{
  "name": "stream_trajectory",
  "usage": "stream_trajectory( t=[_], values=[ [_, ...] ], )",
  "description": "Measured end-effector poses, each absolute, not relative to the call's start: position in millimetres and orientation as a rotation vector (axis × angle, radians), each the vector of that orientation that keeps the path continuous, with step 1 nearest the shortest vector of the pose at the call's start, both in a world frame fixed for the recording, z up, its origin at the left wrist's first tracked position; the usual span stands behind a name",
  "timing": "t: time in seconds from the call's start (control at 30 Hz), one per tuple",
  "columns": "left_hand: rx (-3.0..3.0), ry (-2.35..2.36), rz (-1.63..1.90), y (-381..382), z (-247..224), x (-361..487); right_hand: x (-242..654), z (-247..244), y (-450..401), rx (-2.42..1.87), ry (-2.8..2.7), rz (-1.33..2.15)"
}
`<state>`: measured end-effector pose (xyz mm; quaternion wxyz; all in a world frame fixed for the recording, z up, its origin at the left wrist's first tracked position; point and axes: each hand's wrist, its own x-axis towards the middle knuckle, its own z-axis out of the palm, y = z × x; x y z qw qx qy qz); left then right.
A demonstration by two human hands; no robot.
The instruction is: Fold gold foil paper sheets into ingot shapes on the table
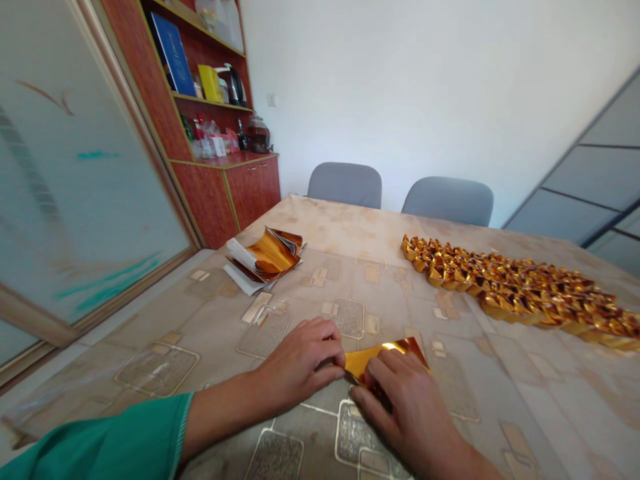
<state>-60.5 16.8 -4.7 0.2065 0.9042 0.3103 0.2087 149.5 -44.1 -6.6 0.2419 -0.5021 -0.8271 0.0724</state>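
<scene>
A shiny gold foil paper sheet lies on the table in front of me, partly folded along its near edge. My left hand grips its left end with the fingers curled and the thumb pressed in. Over the right part of the sheet, my right hand is closed, with thumb and bent fingers pinching the near edge. Much of the paper under my right hand is hidden. Farther off to the left sits a loose stack of gold foil sheets, curled up, with white backing showing.
Rows of folded gold foil pieces cover the table's right side. The table has a patterned cover. Two grey chairs stand behind it, and a red-brown cabinet stands at the back left.
</scene>
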Motion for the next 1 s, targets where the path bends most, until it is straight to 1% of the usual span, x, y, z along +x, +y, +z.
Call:
stream_trajectory(
  t=[0.17,0.27,0.7,1.0],
  values=[
    [2.539,0.906,0.567,25,-7,-58,147,-10,-39,-1.405,-2.176,0.31],
    [2.569,0.936,0.529,28,-7,-56,148,-12,-38,-1.428,-2.143,0.302],
    [2.688,1.051,0.45,30,-4,-45,146,-21,-38,-1.557,-2.197,-0.056],
    [2.667,1.233,0.412,28,-1,-44,145,-25,-37,-1.624,-2.233,-0.161]
  ],
)
